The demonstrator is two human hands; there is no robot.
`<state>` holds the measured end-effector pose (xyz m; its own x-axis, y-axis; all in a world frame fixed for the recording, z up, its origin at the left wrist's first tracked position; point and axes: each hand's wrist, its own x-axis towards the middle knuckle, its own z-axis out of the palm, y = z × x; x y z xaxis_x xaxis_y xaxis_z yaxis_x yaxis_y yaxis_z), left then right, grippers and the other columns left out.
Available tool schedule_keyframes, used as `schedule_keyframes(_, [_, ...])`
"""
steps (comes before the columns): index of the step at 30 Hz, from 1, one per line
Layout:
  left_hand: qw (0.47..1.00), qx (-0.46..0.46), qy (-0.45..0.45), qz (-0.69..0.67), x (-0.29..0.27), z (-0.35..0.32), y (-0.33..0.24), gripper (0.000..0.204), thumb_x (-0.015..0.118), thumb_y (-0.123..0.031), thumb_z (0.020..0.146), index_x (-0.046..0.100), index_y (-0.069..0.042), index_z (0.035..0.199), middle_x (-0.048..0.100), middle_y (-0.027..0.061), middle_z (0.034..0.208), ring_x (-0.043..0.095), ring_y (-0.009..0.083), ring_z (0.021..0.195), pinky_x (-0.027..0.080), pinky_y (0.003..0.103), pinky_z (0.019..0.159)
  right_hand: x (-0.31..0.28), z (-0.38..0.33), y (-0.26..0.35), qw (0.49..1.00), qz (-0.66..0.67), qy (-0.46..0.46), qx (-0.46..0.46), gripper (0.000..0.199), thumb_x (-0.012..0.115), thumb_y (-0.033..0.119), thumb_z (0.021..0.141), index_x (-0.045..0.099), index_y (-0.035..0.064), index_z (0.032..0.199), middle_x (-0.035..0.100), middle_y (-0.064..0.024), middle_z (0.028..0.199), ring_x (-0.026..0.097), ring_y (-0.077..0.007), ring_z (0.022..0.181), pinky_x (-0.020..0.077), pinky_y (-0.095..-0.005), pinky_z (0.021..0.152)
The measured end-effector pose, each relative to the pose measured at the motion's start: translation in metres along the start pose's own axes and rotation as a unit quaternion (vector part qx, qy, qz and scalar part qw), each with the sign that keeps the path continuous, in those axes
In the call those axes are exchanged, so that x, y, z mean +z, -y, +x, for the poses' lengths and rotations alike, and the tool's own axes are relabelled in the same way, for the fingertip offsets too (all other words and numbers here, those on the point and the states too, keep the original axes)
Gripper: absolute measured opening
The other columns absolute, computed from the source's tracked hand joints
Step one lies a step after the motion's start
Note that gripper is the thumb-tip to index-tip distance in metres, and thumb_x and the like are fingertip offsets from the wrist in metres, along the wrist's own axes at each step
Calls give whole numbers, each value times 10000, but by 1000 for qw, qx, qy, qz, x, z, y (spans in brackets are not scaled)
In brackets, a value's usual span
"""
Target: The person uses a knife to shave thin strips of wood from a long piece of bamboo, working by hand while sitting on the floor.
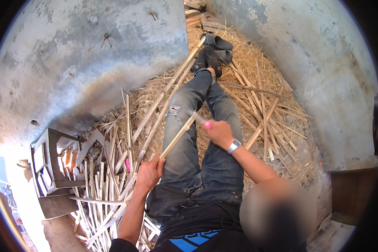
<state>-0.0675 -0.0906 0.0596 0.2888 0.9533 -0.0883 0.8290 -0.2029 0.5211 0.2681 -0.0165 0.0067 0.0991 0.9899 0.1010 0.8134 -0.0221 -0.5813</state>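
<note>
My left hand (149, 172) is closed round the near end of a pale bamboo strip (177, 140), which slants up and away over my thighs. At its far end, my right hand (218, 133) grips a knife (199, 118) with a pink handle. The short blade lies against or just beside the strip's tip; exact contact is too small to tell. A watch (234, 146) is on my right wrist. My outstretched legs in worn jeans (180, 113) lie beneath both hands, with the feet crossed.
Split strips (98, 201) are heaped at my left, and more strips (264, 115) lie on straw (248, 50) at my right. Long poles (170, 84) run beside my left leg. Dark clogs (217, 42) sit by my feet. Grey walls (113, 46) flank me; a wooden frame (50, 168) stands left.
</note>
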Motion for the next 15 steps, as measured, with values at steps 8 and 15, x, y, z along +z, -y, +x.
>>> schedule_keyframes(8, [999, 13, -38, -6, 11, -25, 30, 297, 644, -282, 1034, 580, -50, 861, 619, 239, 634, 631, 484, 609, 476, 572, 537, -17, 18, -43, 979, 143, -115, 90, 667, 480, 559, 1075, 673, 6, 755, 590, -186, 595, 559, -359, 535, 418, -462, 543])
schedule_keyframes(15, [1000, 4, 4, -25, 10, 0, 9, 301, 633, -283, 1039, 590, -32, 880, 629, 264, 671, 633, 504, 660, 489, 592, 601, -24, 6, 4, 974, 208, -63, 58, 530, 525, 497, 1085, 770, 42, 966, 597, -128, 595, 583, -209, 535, 425, -389, 542])
